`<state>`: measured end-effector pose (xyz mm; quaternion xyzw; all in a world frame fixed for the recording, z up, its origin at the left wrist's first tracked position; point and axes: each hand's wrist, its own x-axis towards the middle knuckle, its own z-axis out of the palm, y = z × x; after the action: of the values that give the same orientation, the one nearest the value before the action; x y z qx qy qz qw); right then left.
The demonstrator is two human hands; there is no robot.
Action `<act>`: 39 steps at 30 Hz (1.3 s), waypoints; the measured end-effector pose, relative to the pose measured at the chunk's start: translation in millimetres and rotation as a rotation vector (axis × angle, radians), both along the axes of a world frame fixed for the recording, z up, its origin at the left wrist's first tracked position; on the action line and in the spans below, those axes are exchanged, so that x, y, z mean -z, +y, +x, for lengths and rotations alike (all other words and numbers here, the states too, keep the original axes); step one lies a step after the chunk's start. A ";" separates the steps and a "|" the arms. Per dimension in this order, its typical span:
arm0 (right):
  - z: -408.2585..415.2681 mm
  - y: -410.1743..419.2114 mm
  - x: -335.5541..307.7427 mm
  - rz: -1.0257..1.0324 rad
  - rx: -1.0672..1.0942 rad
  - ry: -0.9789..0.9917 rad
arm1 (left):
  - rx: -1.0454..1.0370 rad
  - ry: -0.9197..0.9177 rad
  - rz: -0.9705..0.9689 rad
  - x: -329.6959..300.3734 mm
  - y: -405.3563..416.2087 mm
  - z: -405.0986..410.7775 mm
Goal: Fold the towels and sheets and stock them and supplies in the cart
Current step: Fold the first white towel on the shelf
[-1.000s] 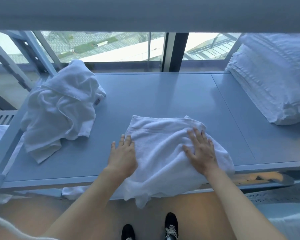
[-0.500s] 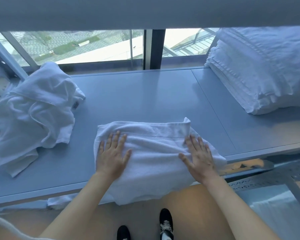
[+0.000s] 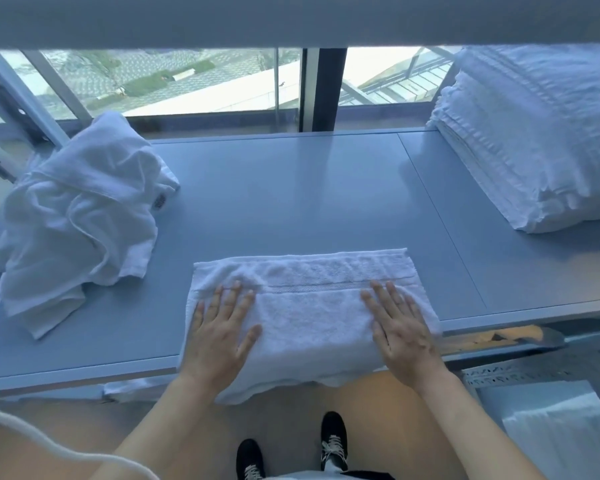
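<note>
Towel [image 3: 309,306] white, folded, flat under hands

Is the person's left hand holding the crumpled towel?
No, the left hand lies flat on the folded towel; the crumpled towel sits untouched.

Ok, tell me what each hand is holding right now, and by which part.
Nothing is gripped. The left hand and right hand lie flat, fingers straight, on top of the folded towel, one near each end, on the table.
</note>
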<state>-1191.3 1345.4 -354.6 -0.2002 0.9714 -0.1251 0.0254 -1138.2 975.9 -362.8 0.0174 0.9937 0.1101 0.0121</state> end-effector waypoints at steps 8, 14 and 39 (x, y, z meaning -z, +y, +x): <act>-54.5 31.3 -2.7 0.079 -0.011 -0.081 | 0.045 0.006 0.019 -5.5 7.3 -34.1; -128.2 44.1 -8.0 0.097 0.018 -0.088 | -0.025 0.121 0.244 -21.4 16.2 -115.9; -88.6 97.2 -4.5 0.085 -0.049 -0.065 | -0.391 -0.028 0.023 0.0 99.1 -5.1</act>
<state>-1280.0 1442.6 -350.2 -0.2184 0.9693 -0.0893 0.0686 -1143.3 1075.0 -362.9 -0.1774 0.9765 0.1219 0.0043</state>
